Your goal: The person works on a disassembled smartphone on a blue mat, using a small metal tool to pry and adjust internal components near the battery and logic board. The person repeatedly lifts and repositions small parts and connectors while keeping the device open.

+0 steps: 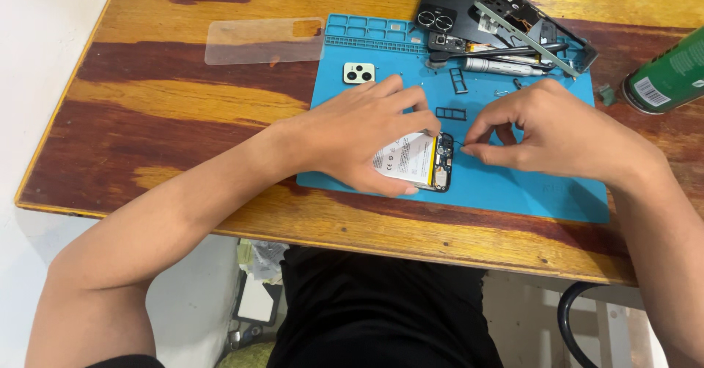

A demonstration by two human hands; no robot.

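Nearest the camera, the person's two bare forearms reach forward over the near edge of the wooden table (183, 118), above a lap in dark cloth. The left hand (359, 129) lies palm down over an opened phone (414, 161) on the blue work mat (528, 188); thumb below and fingers above pinch the phone's body, so the hand is closed around it and covers most of its left part. What shows is a white battery label and a strip of dark circuit board at the right end. The right hand (546, 129) sits just to the right of the phone, its thumb and forefinger drawn narrowly together at a point beside the circuit board. A very thin dark thing seems to run from those fingertips toward the board, but it is too small to make out, and I cannot tell whether the fingers truly grip it.

Farther back on the mat lie two small dark card trays (450, 113), a pale camera cover (358, 73) with two lens holes, and a slim metal screwdriver (499, 65). Beyond those rests a black back cover (440, 12) and a phone frame (532, 27), overlapping each other so their outlines are hard to separate. A clear screen protector (260, 41) lies on the bare wood to the left. At the right edge a green spray can (671, 74) is cut off by the frame.
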